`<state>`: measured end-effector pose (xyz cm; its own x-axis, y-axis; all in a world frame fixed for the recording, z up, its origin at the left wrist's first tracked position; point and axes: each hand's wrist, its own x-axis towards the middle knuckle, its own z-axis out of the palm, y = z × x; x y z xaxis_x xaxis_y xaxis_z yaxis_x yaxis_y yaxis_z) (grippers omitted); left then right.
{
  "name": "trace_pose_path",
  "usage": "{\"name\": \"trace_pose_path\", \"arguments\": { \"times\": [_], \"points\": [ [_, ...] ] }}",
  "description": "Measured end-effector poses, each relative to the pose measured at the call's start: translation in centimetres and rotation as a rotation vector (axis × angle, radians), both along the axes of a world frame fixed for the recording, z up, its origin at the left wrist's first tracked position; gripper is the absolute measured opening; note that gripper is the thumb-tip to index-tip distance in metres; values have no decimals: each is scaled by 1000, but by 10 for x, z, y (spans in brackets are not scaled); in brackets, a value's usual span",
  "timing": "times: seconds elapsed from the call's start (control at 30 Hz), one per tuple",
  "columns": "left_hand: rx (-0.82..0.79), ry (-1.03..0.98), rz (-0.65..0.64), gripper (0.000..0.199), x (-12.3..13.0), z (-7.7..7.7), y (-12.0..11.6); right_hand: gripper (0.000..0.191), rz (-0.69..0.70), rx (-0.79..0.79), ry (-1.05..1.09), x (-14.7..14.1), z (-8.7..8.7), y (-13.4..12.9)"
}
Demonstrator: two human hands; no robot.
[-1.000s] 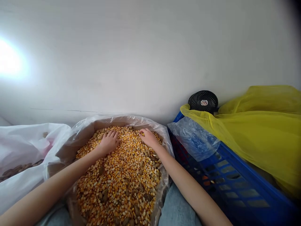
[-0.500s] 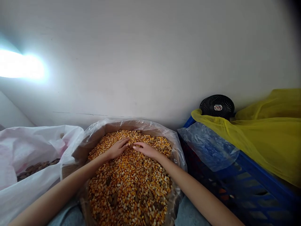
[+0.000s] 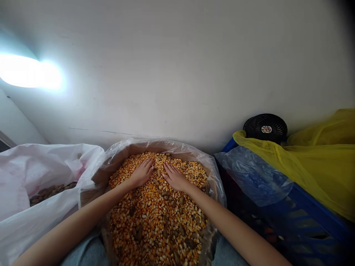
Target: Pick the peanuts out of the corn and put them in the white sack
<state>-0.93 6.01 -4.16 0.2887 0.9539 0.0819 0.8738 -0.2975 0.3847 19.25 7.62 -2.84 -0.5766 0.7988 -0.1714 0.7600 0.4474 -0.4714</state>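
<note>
Corn kernels, yellow and orange with darker brown lumps mixed among them, fill a box lined with a clear plastic bag. My left hand lies flat on the kernels toward the far side, its fingers stretched out. Beside it, a little to the right, my right hand also rests palm down on the corn with its fingers extended. A narrow strip of corn shows between the two hands. Neither hand grips anything that I can see; the palms are hidden.
At the left, a white sack holds brown pieces. A blue plastic crate stands at the right, with yellow mesh and a clear plastic sheet over it. A black fan sits against the wall.
My hands have moved apart and flattened onto the corn; before, their fingertips were close together over the kernels. The whole view has shifted slightly.
</note>
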Motion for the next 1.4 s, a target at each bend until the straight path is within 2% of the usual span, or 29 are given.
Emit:
{"name": "trace_pose_path", "arguments": {
  "times": [0.1,0.33,0.43,0.6,0.8,0.97,1.13,1.23,1.3,1.4],
  "points": [
    [-5,26,19,59,-1,-1,-1,69,32,76,8,-3,-1,-6],
    [-21,53,-35,59,-3,-5,0,69,133,74,-52,-10,-4,-12],
    [-22,54,-18,58,-5,-4,1,70,172,62,-70,-8,-6,-13],
    [42,42,33,56,-8,-5,1,64,81,151,79,-16,-5,-10],
    [68,87,1,52,-11,-12,-1,61,-108,254,315,-50,4,10],
    [52,118,-17,51,-10,-9,-3,57,-11,199,203,-58,-12,8],
    [19,118,-10,52,-9,-8,-3,54,-35,222,165,-57,-23,1],
    [-11,45,7,51,-11,-7,-2,53,-39,146,202,-56,-17,3],
    [-10,-69,34,50,-14,-3,0,52,-98,104,273,-52,-10,3],
    [93,-208,85,47,-17,7,0,46,-174,187,316,-43,2,0]
  ]
}}
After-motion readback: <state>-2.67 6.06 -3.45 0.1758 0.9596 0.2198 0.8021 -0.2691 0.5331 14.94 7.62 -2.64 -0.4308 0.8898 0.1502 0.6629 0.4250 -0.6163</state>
